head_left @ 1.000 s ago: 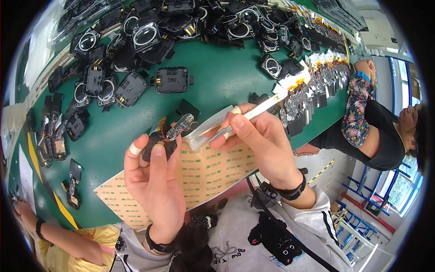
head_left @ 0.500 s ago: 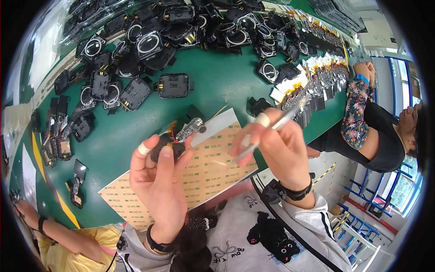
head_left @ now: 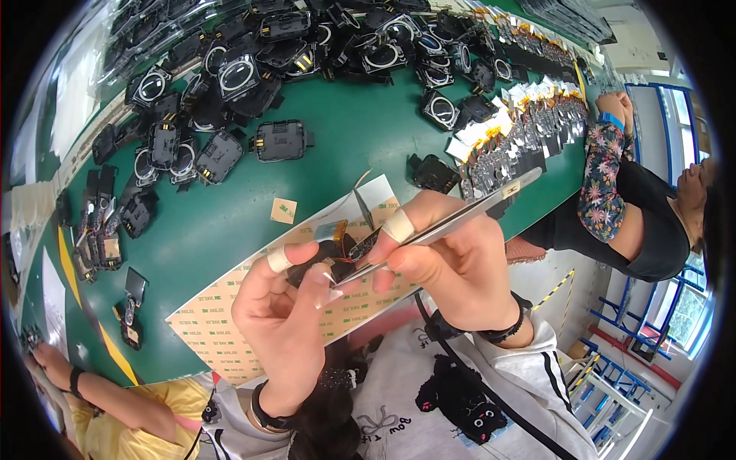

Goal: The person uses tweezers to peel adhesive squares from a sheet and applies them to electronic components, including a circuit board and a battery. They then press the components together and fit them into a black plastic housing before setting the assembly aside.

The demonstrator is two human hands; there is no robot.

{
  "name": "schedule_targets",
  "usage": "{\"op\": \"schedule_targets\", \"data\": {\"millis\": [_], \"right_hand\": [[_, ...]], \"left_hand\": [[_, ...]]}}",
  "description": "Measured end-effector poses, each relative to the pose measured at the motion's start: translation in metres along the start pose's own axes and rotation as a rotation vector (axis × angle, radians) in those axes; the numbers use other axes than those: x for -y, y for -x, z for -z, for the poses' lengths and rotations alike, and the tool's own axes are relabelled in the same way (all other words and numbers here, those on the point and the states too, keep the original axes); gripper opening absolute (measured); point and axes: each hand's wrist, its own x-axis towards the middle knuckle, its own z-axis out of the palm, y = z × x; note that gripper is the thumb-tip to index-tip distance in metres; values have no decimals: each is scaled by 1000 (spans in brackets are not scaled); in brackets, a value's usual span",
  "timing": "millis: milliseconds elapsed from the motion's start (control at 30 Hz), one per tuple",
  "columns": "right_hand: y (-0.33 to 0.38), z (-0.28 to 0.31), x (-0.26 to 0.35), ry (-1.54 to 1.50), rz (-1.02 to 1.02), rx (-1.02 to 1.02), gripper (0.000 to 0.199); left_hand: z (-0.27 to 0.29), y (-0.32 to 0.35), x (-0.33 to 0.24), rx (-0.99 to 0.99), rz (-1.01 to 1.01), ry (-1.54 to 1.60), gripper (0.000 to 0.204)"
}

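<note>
My left hand point(head_left: 280, 326) is closed on a small black electronic module point(head_left: 328, 251) with an orange flex cable and thin red wires. Between the fingers and thumb of my right hand point(head_left: 464, 268) are metal tweezers point(head_left: 468, 213), their tips meeting the module beside my left thumb. A small whitish strip point(head_left: 334, 294) shows at those tips. My right fingers partly cover the module's silvery board. Under both hands lies a tan adhesive sheet point(head_left: 222, 322) with green print.
On the green table point(head_left: 345, 123), black housings point(head_left: 236, 75) crowd the back and left. Rows of wired boards point(head_left: 521, 126) stand at right. One housing point(head_left: 280, 141) and a tan square point(head_left: 284, 211) lie ahead. Co-workers' arms show at right point(head_left: 604, 176) and lower left point(head_left: 107, 391).
My right hand has brought the tweezers left and down to the module in my left hand. The module has turned and lowered, and the tan square on the table is now visible.
</note>
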Motion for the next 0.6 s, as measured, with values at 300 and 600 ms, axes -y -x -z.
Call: {"op": "schedule_targets", "data": {"millis": [300,600], "right_hand": [[0,0,8,126,51,-18,17],[3,-4,4,242,126,-38,14]], "left_hand": [[0,6,-2,55,6,-9,20],[-2,8,-3,71,-14,-5,22]]}}
